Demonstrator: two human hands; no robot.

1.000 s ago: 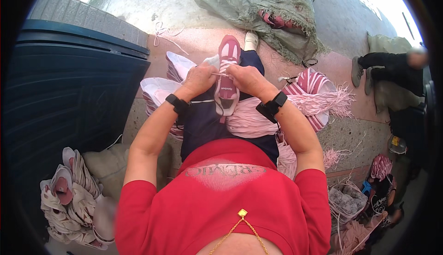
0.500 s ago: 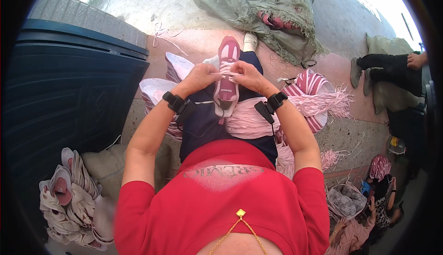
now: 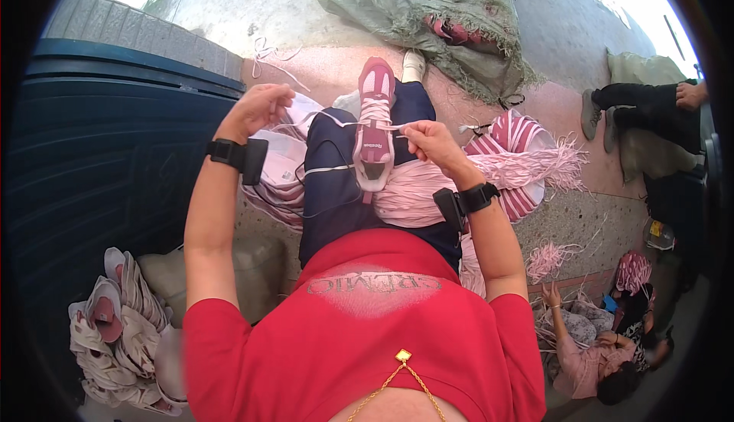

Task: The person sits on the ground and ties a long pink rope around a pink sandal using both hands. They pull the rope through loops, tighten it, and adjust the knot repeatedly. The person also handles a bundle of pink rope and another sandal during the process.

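A pink and white sneaker upper (image 3: 373, 137) rests lengthwise on my lap, its toe pointing away from me. Pale pink shoelace (image 3: 336, 120) crosses its eyelets, with ends drawn out to both sides. Left of the shoe, my left hand (image 3: 260, 108) is raised with its fingers pinched on one lace end. My right hand (image 3: 434, 145) pinches the other end close to the shoe's right side. A thick bundle of pink laces (image 3: 413, 196) lies across my right thigh. Beside my left leg sit several stacked shoe uppers (image 3: 279, 166).
Striped pink and white shoe parts (image 3: 505, 143) lie by my right leg under loose laces. A green woven sack (image 3: 420, 9) stands ahead. A dark blue metal door (image 3: 122, 139) borders the left, with pale uppers (image 3: 115, 338) stacked below. Other people (image 3: 596, 353) sit at the right.
My hands were together over the shoe's laces. They have moved apart, the left one far out to the left, pulling the lace ends sideways.
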